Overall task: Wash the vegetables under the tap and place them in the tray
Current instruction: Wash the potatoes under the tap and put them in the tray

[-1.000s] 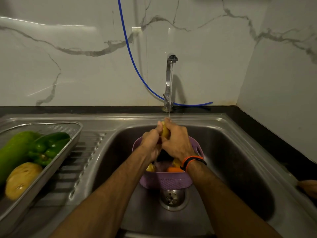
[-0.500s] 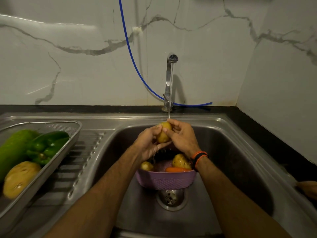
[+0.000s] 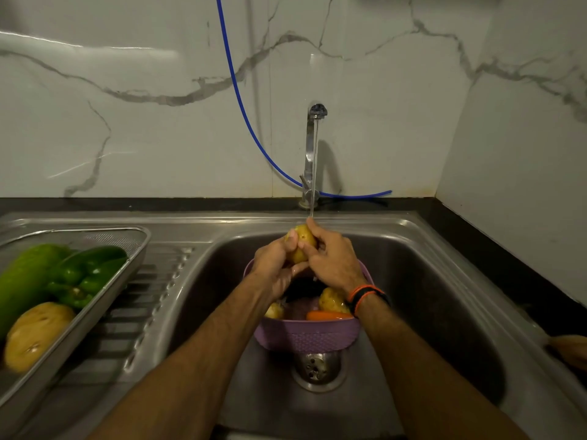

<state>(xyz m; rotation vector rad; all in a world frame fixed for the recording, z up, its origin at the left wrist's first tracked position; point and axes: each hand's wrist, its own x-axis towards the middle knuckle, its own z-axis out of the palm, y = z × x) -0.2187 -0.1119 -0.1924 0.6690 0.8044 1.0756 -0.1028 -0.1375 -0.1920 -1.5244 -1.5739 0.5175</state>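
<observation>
water falls in a thin stream from the tap (image 3: 313,154) at the sink's (image 3: 444,249) back edge onto a potato (image 3: 301,242) held over the middle of the basin. left hand (image 3: 274,268) cups the potato from below and the side, fingers curled round it; right hand (image 3: 333,262) grips it from the right, fingers wrapped over its top. under the hands sits a purple basket (image 3: 305,335) above the drain, holding another potato (image 3: 332,300) and a carrot (image 3: 327,315). steel tray (image 3: 127,274) on the drainboard at the sink's left edge carries a green pepper (image 3: 89,274), a large potato (image 3: 35,335) and a pale green vegetable (image 3: 22,281).
</observation>
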